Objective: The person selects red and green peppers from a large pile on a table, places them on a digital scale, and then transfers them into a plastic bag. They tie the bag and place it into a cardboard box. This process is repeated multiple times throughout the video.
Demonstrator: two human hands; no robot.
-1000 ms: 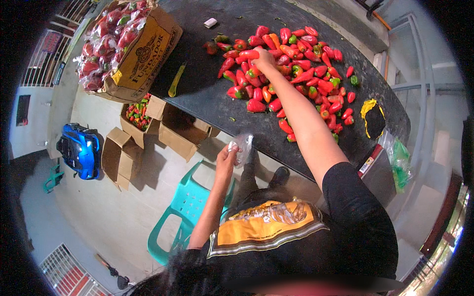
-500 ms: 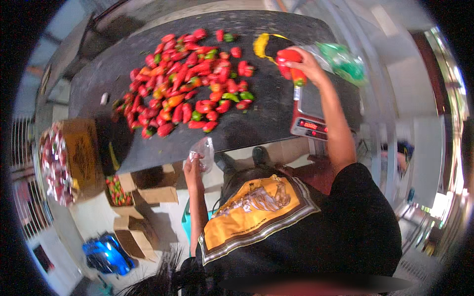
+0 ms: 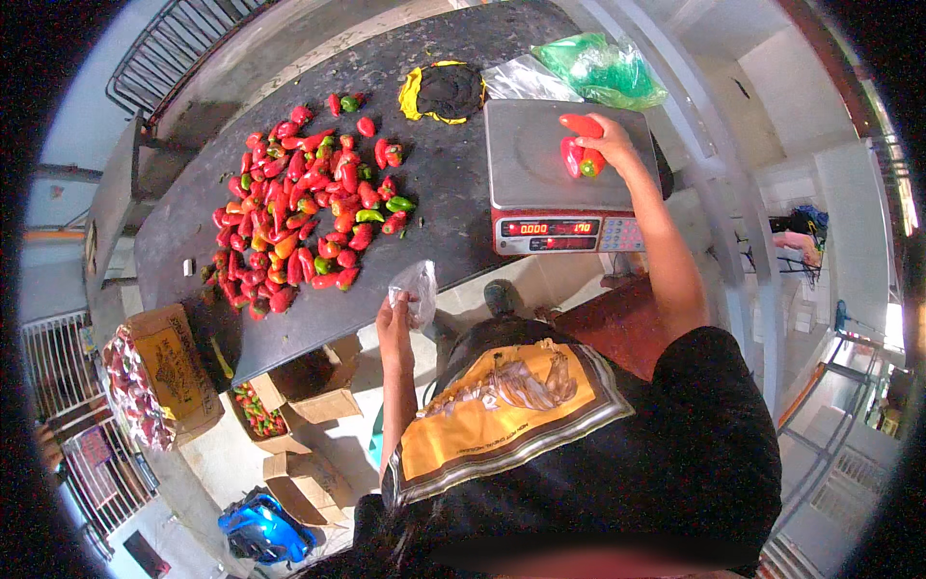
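My right hand (image 3: 612,145) is closed around a few red peppers (image 3: 581,125) at the platform of a digital scale (image 3: 526,159). One of them shows a greenish-orange end. Whether the peppers rest on the platform or hang just above it, I cannot tell. Near the table's front edge, my left hand (image 3: 394,326) pinches a clear plastic bag (image 3: 418,289), which hangs limp. A broad heap of mostly red peppers (image 3: 289,207), with some green and orange ones, spreads over the dark table (image 3: 444,183) to the left of the scale.
Behind the scale lie a green plastic bag (image 3: 603,69), clear plastic sheets (image 3: 526,79) and a black cloth with yellow edging (image 3: 446,92). Open cardboard boxes (image 3: 307,482) stand on the floor at left, one holding small peppers (image 3: 260,413). A blue shiny object (image 3: 265,529) sits beside them.
My right hand, still gripping the peppers, has moved from the scale's far left corner to over its platform. My left hand keeps hold of the bag. The whole view has shifted.
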